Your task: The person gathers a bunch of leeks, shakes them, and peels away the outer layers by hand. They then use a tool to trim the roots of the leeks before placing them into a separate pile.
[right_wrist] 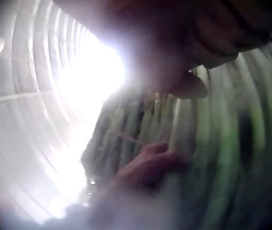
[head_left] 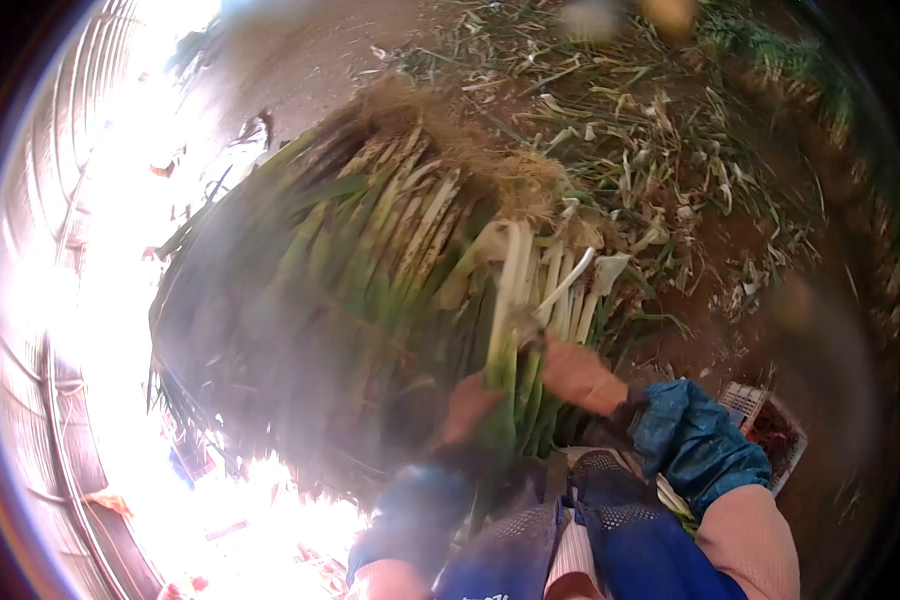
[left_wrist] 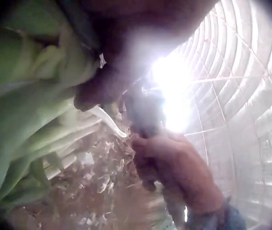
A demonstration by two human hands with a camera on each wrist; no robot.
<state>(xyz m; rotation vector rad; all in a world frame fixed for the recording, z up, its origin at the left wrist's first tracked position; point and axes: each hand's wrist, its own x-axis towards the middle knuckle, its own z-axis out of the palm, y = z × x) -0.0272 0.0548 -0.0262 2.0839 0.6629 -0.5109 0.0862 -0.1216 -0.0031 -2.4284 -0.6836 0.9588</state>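
Note:
In the head view, my left hand (head_left: 470,408) grips a leek (head_left: 511,290) low on its green part, the pale shank and roots pointing away from me. Close beside it, my right hand (head_left: 582,376) is curled at the stalk. A small dark, blurred tool (left_wrist: 144,111) shows at its fingers in the left wrist view; its kind is unclear. More pale leeks (head_left: 568,290) lie under and right of the held one. To the left spreads a big heap of untrimmed leeks (head_left: 370,230) with brown roots. The right wrist view shows my left hand (right_wrist: 148,167) blurred against the stalks.
Cut leaves and peelings (head_left: 660,160) litter the brown soil at the far right. By my right elbow stands a white plastic crate (head_left: 770,425). Ribbed, translucent tunnel sheeting (head_left: 45,300) rises on the left in glaring light. Standing green plants (head_left: 780,60) line the upper right.

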